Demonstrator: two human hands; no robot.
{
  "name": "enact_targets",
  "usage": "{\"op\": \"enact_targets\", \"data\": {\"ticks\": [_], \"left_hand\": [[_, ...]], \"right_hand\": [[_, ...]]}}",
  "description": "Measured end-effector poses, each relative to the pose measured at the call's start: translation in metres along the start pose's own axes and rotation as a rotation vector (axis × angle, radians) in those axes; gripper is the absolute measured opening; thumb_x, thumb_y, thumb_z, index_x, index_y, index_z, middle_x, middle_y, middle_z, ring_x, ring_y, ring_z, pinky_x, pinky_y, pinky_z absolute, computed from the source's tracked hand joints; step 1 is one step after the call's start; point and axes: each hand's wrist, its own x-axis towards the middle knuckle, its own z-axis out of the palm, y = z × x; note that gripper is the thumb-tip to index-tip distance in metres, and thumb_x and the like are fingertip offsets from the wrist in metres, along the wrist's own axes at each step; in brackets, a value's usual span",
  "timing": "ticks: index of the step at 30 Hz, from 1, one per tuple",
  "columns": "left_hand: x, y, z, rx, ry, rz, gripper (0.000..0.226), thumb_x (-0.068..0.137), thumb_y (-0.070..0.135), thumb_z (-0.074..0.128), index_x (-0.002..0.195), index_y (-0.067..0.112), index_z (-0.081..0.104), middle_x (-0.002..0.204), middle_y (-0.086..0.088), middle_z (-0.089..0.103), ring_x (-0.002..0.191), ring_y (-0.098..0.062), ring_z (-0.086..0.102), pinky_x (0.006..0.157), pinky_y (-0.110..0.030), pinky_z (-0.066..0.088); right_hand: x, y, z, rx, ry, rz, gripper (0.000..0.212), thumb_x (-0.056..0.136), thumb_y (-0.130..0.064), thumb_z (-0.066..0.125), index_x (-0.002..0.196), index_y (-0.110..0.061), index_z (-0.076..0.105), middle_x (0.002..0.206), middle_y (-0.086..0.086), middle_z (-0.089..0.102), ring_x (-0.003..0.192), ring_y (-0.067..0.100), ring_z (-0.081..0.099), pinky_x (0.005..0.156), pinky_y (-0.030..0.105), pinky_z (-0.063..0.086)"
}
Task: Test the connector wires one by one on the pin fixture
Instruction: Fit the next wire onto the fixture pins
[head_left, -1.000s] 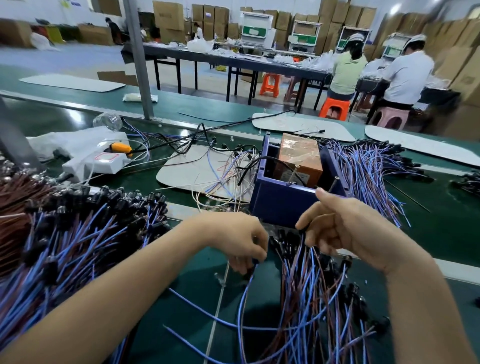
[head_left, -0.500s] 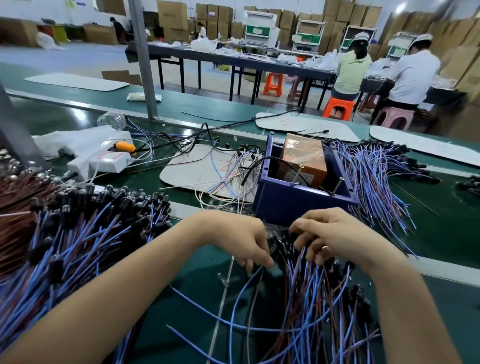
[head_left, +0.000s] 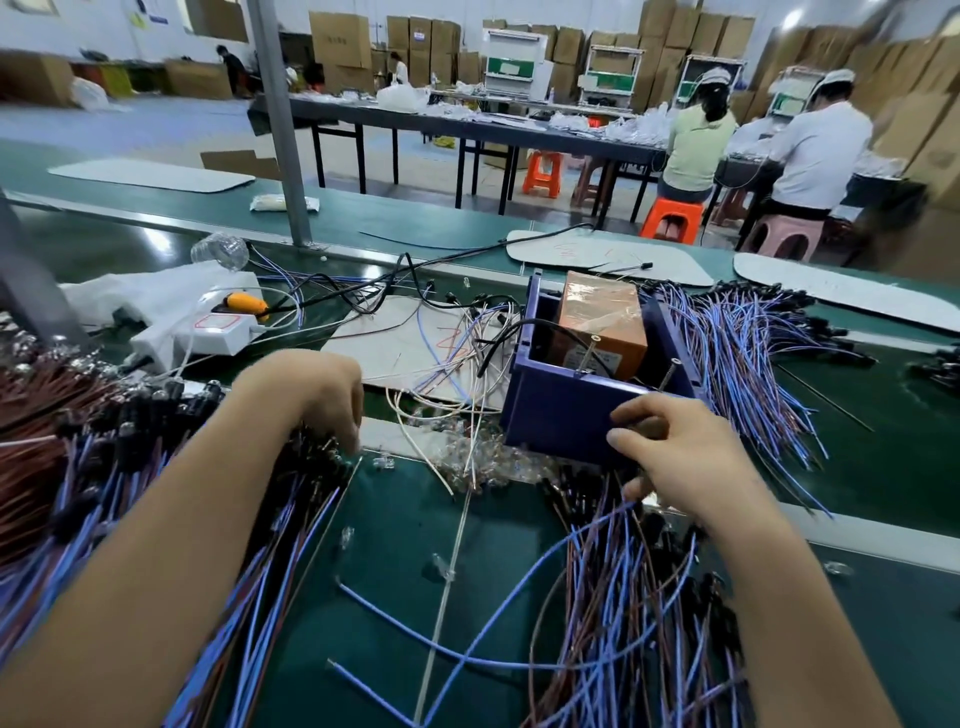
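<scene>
Reaching with the left hand (head_left: 311, 395) down onto the left wire pile (head_left: 130, 467), left of the blue fixture box (head_left: 561, 421) and a little nearer the camera; curls the fingers over the black connector ends there; buries the fingertips among them, so cannot tell whether any single wire is pinched. Hovers the right hand (head_left: 685, 457) just in front of the box's near right corner; bends the fingers halfway, leaving a narrow gap to the thumb; touches the thumb tip to the top of the near wire bundle (head_left: 623, 597), where one blue wire arches up from the green belt (head_left: 395, 571); cannot tell if that wire is gripped or merely touched. Fans blue and brown from the box front toward the camera, that bundle. Holds, inside the box, an orange-brown block (head_left: 602, 322); carries thin metal pins (head_left: 670, 371) on the near rim. Spreads a third wire heap (head_left: 753, 353) just beside the box on its right. Shows loose white wires (head_left: 452, 374) over a grey mat (head_left: 384, 343) left of the box; small clear plastic bits (head_left: 483, 460) at its front left corner; farther left, a white power strip (head_left: 218, 332) with an orange plug (head_left: 244, 302); behind that, a clear bottle (head_left: 218, 252) on its side. Rises beyond the box to the left, a grey post (head_left: 280, 124); well behind the box, seated workers (head_left: 698, 140) at a dark table (head_left: 467, 122).
</scene>
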Motion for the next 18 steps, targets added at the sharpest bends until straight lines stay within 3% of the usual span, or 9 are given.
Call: {"op": "enact_targets", "data": {"ticks": [6, 9, 11, 14, 18], "left_hand": [[0.006, 0.003, 0.004, 0.081, -0.087, -0.014, 0.028, 0.071, 0.023, 0.081, 0.098, 0.025, 0.073, 0.093, 0.001, 0.073, 0.084, -0.016, 0.069, 0.068, -0.023, 0.053], [0.005, 0.013, 0.008, 0.142, -0.077, -0.023, 0.03, 0.071, 0.024, 0.081, 0.1, 0.021, 0.072, 0.088, 0.001, 0.07, 0.089, -0.02, 0.067, 0.08, -0.032, 0.056], [0.004, 0.018, 0.009, 0.16, -0.067, -0.024, 0.035, 0.07, 0.029, 0.081, 0.101, 0.018, 0.07, 0.095, 0.0, 0.069, 0.095, -0.021, 0.066, 0.085, -0.034, 0.055], [0.002, 0.024, 0.012, 0.192, -0.091, -0.005, 0.039, 0.068, 0.034, 0.083, 0.099, 0.016, 0.067, 0.105, -0.001, 0.069, 0.099, -0.023, 0.065, 0.087, -0.037, 0.054], [0.003, 0.033, 0.021, 0.254, -0.118, 0.048, 0.036, 0.071, 0.026, 0.08, 0.101, 0.011, 0.069, 0.106, -0.004, 0.07, 0.099, -0.023, 0.066, 0.085, -0.036, 0.054]], "right_hand": [[0.001, -0.001, -0.011, 0.1, 0.015, -0.023, 0.007, 0.091, -0.021, 0.063, 0.09, -0.027, 0.066, 0.096, -0.004, 0.067, 0.053, 0.013, 0.069, 0.054, 0.024, 0.042], [-0.001, -0.003, -0.014, 0.145, -0.002, -0.018, 0.008, 0.092, -0.02, 0.062, 0.09, -0.026, 0.067, 0.094, -0.002, 0.068, 0.055, 0.015, 0.07, 0.044, 0.02, 0.042], [-0.003, -0.004, -0.016, 0.183, 0.003, -0.012, 0.009, 0.092, -0.019, 0.062, 0.089, -0.025, 0.067, 0.092, -0.001, 0.069, 0.055, 0.016, 0.069, 0.041, 0.018, 0.041], [-0.004, -0.005, -0.018, 0.222, 0.004, 0.0, 0.01, 0.092, -0.018, 0.062, 0.088, -0.024, 0.068, 0.091, -0.001, 0.07, 0.055, 0.017, 0.069, 0.041, 0.019, 0.041], [-0.005, -0.007, -0.02, 0.265, -0.011, 0.012, 0.009, 0.092, -0.018, 0.062, 0.088, -0.022, 0.069, 0.09, 0.001, 0.07, 0.053, 0.018, 0.068, 0.042, 0.02, 0.042]]}}
